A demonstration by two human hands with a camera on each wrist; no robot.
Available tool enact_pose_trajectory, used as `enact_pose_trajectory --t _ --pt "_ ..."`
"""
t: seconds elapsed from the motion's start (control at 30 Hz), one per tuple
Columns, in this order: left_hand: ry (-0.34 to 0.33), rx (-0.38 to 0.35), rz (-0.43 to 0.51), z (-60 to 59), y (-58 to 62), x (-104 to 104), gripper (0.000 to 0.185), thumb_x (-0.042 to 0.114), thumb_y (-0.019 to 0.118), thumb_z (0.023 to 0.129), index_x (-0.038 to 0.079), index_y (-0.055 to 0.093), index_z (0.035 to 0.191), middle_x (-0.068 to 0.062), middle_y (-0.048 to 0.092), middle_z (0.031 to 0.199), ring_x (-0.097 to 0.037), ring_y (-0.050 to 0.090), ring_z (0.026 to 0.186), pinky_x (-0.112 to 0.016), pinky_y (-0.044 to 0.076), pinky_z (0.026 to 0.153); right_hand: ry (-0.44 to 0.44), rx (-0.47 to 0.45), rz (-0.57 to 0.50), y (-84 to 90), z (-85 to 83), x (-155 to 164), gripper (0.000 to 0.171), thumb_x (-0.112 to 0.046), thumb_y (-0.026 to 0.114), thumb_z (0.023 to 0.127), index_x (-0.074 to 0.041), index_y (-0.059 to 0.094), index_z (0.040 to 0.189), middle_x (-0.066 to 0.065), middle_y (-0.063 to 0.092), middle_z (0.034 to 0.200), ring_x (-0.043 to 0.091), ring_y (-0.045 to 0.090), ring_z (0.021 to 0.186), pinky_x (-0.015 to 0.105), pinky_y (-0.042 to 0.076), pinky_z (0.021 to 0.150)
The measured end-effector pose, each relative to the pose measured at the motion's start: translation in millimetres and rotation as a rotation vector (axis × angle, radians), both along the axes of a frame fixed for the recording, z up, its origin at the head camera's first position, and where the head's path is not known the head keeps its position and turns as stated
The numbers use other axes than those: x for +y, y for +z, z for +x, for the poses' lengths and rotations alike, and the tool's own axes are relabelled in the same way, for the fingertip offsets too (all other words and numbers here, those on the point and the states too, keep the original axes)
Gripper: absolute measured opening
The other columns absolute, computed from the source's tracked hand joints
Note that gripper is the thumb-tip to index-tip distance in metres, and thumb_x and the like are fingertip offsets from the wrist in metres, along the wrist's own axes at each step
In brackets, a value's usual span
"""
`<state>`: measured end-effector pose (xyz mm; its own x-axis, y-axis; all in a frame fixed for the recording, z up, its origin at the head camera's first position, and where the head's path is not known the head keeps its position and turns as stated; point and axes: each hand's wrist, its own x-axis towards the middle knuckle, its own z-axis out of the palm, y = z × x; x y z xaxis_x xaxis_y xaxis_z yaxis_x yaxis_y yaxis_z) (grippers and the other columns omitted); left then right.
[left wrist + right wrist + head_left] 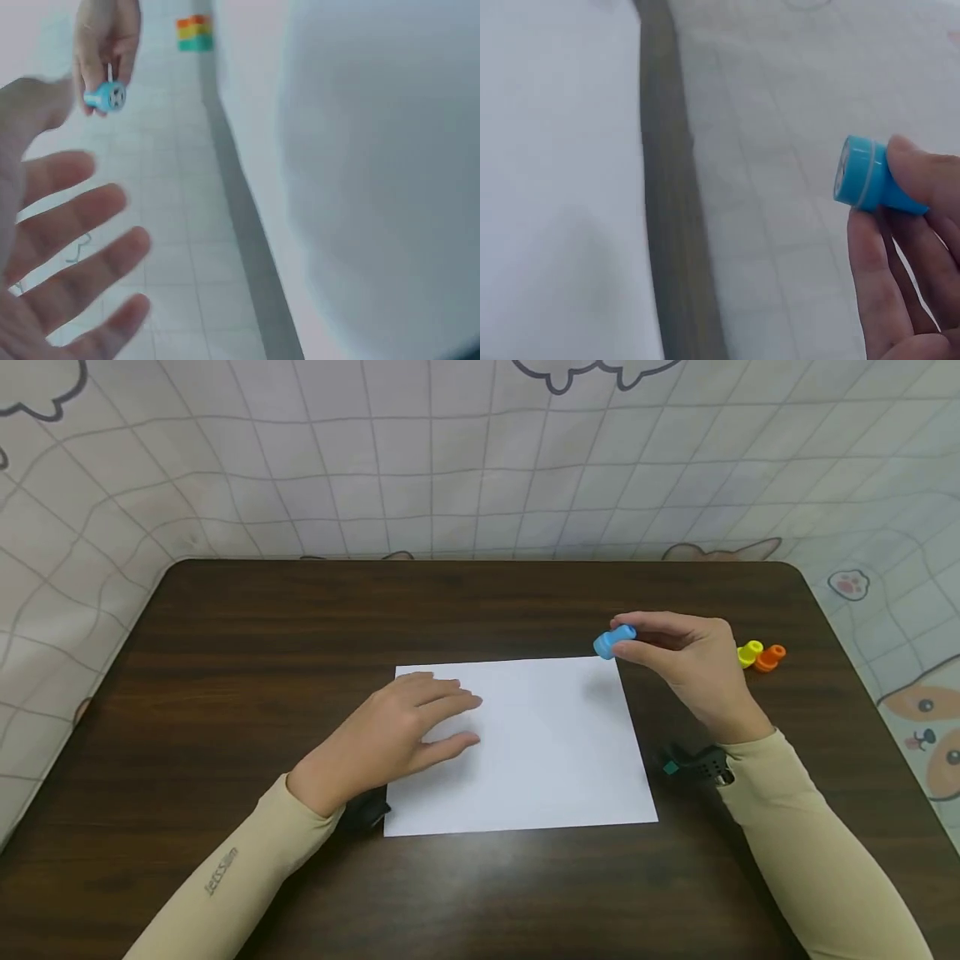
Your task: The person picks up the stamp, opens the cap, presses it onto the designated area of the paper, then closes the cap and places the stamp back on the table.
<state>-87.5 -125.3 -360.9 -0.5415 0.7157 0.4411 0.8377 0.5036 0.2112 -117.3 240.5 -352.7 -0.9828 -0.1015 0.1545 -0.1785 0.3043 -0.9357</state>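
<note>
My right hand [686,660] pinches a small blue toy stamp [613,642] between thumb and fingers. It holds the stamp tilted above the top right corner of a white sheet of paper [540,743]. The right wrist view shows the wide end of the stamp [862,174] pointing left, and a dark design marks that end in the left wrist view. Over the left part of the sheet, my left hand [397,731] is spread with relaxed fingers and holds nothing. Whether it touches the paper, I cannot tell.
A yellow stamp [749,653] and an orange stamp [770,658] stand on the dark wooden table [262,635], right of my right hand. In the left wrist view, a green piece [196,46] shows beside them. A patterned cloth [465,460] hangs behind the table.
</note>
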Motion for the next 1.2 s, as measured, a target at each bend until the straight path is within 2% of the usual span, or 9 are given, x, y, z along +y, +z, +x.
enact_pose_trajectory --t 0.07,0.13,0.33,0.4,0.5,0.6,0.8,1.03,1.2 --pt "0.008 -0.035 0.116 -4.4 4.0 7 0.035 0.026 0.082 0.089 0.009 0.075 0.120 -0.006 0.079 0.114 -0.021 0.075 0.108 -0.042 0.063 0.098 0.021 0.015 -0.069 4.7 0.2 -10 0.033 -0.011 0.081 0.090 -0.004 0.075 0.122 -0.006 0.080 0.111 0.012 0.076 0.098 0.019 0.062 0.089" --pt "0.035 -0.116 0.243 -9.1 8.0 13 0.032 0.020 0.082 0.089 0.008 0.075 0.119 -0.006 0.079 0.114 -0.019 0.076 0.106 -0.038 0.064 0.094 0.045 0.027 -0.153 9.5 -0.5 -20 0.032 -0.008 0.081 0.089 -0.001 0.075 0.120 -0.002 0.079 0.111 0.014 0.076 0.097 0.021 0.063 0.089" --pt "0.135 -0.457 0.646 -19.6 19.0 31 0.031 0.007 0.078 0.091 0.007 0.071 0.121 -0.009 0.077 0.112 -0.015 0.075 0.100 -0.029 0.063 0.092 0.137 0.048 -0.411 21.4 -0.9 -47 0.030 0.003 0.076 0.090 0.002 0.074 0.119 0.006 0.077 0.113 0.019 0.074 0.099 0.025 0.063 0.092" --pt "0.138 -0.549 0.750 -20.4 21.6 38 0.033 0.006 0.077 0.091 0.006 0.068 0.123 -0.012 0.075 0.113 -0.014 0.075 0.100 -0.028 0.064 0.092 0.157 0.048 -0.462 23.8 0.3 -55 0.029 0.005 0.074 0.090 0.001 0.074 0.119 0.006 0.077 0.113 0.019 0.074 0.101 0.025 0.063 0.093" --pt "0.123 -0.643 0.867 -19.0 22.5 48 0.035 0.002 0.076 0.091 0.003 0.065 0.124 -0.016 0.071 0.115 -0.013 0.075 0.099 -0.031 0.065 0.090 0.178 0.035 -0.504 25.1 3.0 -65 0.028 0.005 0.073 0.091 -0.001 0.075 0.118 0.005 0.077 0.113 0.019 0.074 0.101 0.025 0.063 0.093" --pt "0.099 -0.714 0.920 -15.5 20.6 55 0.038 -0.002 0.075 0.090 0.001 0.062 0.126 -0.016 0.067 0.116 -0.013 0.076 0.098 -0.035 0.066 0.088 0.188 0.009 -0.500 23.7 5.9 -72 0.027 0.003 0.074 0.091 -0.002 0.075 0.118 0.004 0.076 0.112 0.017 0.074 0.098 0.025 0.063 0.092" --pt "0.087 -0.803 0.937 -9.1 16.2 59 0.045 -0.004 0.079 0.085 0.002 0.061 0.127 -0.011 0.067 0.120 -0.018 0.078 0.101 -0.038 0.066 0.089 0.219 -0.049 -0.509 20.7 9.4 -81 0.029 0.004 0.075 0.090 -0.001 0.074 0.119 0.003 0.077 0.110 0.015 0.077 0.095 0.029 0.064 0.094" --pt "0.081 -0.785 0.971 -5.9 14.6 61 0.044 -0.006 0.081 0.082 0.001 0.064 0.122 -0.006 0.068 0.118 -0.018 0.077 0.097 -0.036 0.067 0.084 0.240 -0.105 -0.512 18.1 9.8 -92 0.031 0.003 0.076 0.089 -0.002 0.073 0.119 0.005 0.077 0.113 0.015 0.077 0.098 0.029 0.063 0.095" --pt "0.114 -0.741 0.963 -4.2 10.6 63 0.039 -0.006 0.081 0.082 -0.002 0.065 0.118 -0.009 0.068 0.115 -0.013 0.075 0.096 -0.031 0.066 0.087 0.245 -0.147 -0.520 14.4 15.1 -96 0.031 0.002 0.076 0.089 -0.003 0.073 0.120 0.004 0.077 0.112 0.015 0.077 0.099 0.028 0.062 0.096"
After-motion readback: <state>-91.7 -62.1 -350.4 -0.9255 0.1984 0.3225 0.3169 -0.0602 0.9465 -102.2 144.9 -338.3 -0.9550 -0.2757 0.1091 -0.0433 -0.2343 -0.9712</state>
